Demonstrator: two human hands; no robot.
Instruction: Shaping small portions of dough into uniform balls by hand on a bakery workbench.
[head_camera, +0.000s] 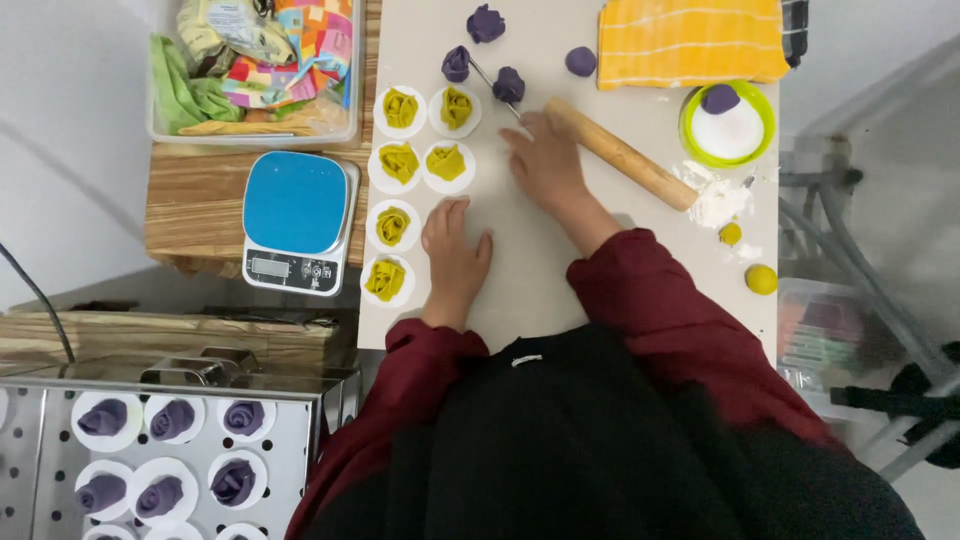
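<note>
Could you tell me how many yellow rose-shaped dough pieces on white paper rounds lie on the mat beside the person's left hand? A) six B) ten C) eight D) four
A: six yellow dough roses sit on white rounds on the mat, in pairs at the top and singly below, just left of the left hand, which rests flat on the mat.

A pale work mat (540, 270) carries six yellow dough roses on white paper rounds (400, 165) along its left edge, purple dough pieces (487, 24) near the far edge, a rolling pin (620, 153), a green-rimmed bowl (727, 125), and an orange striped cloth (690, 42) at the far right corner.
</note>
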